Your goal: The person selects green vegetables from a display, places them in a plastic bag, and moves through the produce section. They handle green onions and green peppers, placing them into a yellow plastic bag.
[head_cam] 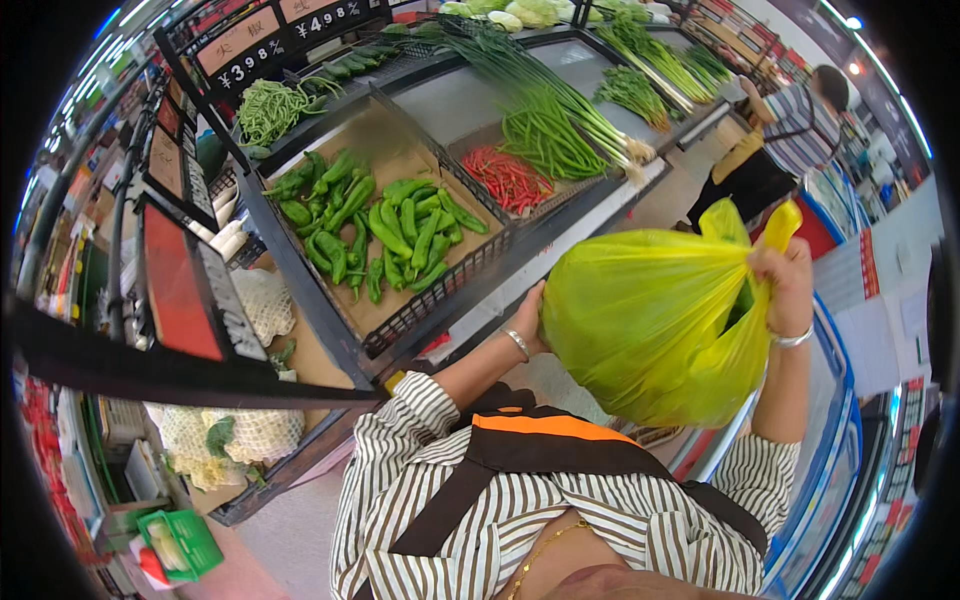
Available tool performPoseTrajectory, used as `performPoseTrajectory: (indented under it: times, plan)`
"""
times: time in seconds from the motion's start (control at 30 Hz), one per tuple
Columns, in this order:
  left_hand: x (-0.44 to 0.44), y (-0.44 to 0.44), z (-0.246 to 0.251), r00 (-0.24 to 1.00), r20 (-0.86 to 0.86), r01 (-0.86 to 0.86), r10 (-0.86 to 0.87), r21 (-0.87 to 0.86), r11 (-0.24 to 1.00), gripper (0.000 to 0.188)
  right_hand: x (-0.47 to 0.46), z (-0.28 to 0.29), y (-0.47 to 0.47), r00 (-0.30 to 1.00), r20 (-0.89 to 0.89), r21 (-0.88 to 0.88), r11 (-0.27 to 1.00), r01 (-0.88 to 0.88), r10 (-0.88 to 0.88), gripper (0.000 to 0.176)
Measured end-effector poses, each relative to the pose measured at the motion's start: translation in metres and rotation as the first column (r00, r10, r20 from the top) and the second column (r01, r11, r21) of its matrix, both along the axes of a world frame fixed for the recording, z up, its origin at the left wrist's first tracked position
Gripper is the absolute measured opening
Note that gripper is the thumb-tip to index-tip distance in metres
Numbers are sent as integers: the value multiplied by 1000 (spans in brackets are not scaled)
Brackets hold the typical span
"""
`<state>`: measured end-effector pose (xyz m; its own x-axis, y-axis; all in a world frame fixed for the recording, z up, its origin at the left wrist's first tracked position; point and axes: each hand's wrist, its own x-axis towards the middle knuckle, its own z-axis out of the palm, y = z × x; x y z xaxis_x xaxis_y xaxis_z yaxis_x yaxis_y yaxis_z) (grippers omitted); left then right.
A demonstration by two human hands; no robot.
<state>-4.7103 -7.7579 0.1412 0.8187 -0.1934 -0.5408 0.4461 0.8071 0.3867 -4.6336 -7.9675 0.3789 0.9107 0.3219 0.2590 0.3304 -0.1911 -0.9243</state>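
A full yellow-green plastic bag [637, 322] hangs in front of my chest, with green contents showing dimly through its film. My right hand [784, 285] grips the gathered neck, and the bag's handle ends stick up above the fist. Green shows through a gap below that grip. On the bag's left side, my left hand [534, 319] holds the bulging body, its fingers partly hidden behind it. Left of the bag, green peppers [409, 225] lie in two heaps in a black plastic crate [442, 289] lined with brown cardboard.
Red chillies [506, 178], long green chillies [551, 139] and leeks or large scallions [555, 97] lie on the sloping vegetable stand. Yardlong beans [274, 112] sit farther left. Netted cauliflowers [255, 435] are lower left. A person [799, 127] stands at right, near a blue-edged freezer [832, 427].
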Motion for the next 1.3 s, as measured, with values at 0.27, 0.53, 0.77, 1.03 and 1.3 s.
performPoseTrajectory:
  times: [0.27,0.53,0.77,1.03,1.3]
  plan:
    - [100,75,69,907,231,-304,351,-218,927,63,188,93,158,842,372,-185,920,-344,390,19]
    - [229,202,69,581,301,-704,756,-279,653,71,358,134,374,607,385,-440,717,-541,695,20]
    - [244,249,26,709,394,-702,584,319,637,68,485,55,514,700,313,-381,760,-527,642,22]
    - [29,225,-25,522,32,-443,852,864,239,41,524,-57,615,489,357,-698,575,-427,796,26]
    - [-51,202,-105,551,-516,333,656,857,394,79,526,-74,618,490,312,-731,535,-424,814,28]
